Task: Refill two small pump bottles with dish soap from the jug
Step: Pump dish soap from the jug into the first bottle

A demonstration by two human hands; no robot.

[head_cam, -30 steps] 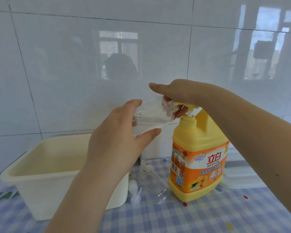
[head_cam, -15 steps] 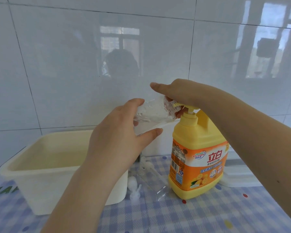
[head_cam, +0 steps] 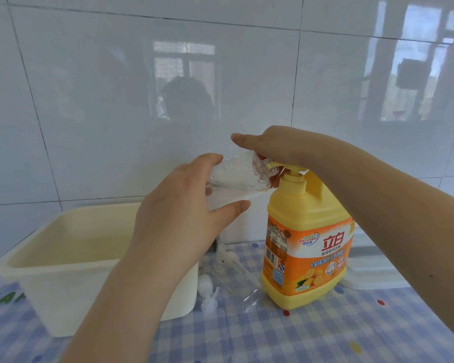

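Observation:
My left hand (head_cam: 184,205) holds a small clear bottle (head_cam: 236,175) tilted on its side, its open mouth against the yellow nozzle of the jug's pump (head_cam: 275,167). The yellow and orange dish soap jug (head_cam: 307,247) stands upright on the checked cloth. My right hand (head_cam: 270,148) lies on top of the pump head, palm down, fingers pointing left. A second clear bottle (head_cam: 236,271) lies on the cloth between tub and jug, with a white pump top (head_cam: 207,292) loose beside it.
A cream plastic tub (head_cam: 71,260) stands at the left on the blue checked tablecloth (head_cam: 325,334). A white lidded box (head_cam: 372,271) sits behind the jug at the right. White wall tiles rise directly behind everything.
Both hands and the bottle keep their hold at the pump. The pump head sits slightly lower than a second ago, and the view has shifted a little.

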